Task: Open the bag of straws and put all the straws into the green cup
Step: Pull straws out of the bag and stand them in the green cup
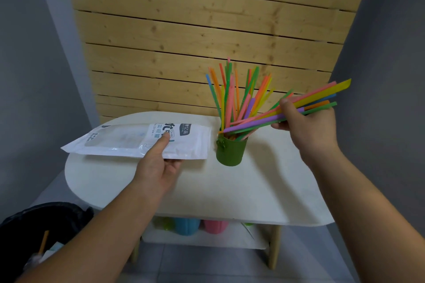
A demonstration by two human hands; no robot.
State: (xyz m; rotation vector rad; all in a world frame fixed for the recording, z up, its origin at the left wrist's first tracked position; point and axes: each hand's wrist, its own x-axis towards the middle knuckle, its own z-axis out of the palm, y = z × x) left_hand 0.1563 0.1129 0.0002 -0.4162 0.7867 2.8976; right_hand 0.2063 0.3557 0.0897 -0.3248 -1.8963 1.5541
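The green cup [230,151] stands on the white table [230,186], right of centre, with several coloured straws [230,96] fanned upright in it. My right hand [308,126] grips a bundle of several more straws [317,101], held almost level; their lower tips reach over the cup's rim and their far ends point up to the right. My left hand [158,163] pinches the white, flat straw bag [138,140] at its near edge, thumb on top, holding it just above the table left of the cup. The bag looks flat, with no straws visible inside.
A wooden slat wall [207,30] rises behind the table. A lower shelf [207,236] under the tabletop holds blue, pink and green cups. A black bin [41,232] with rubbish stands on the floor at the lower left.
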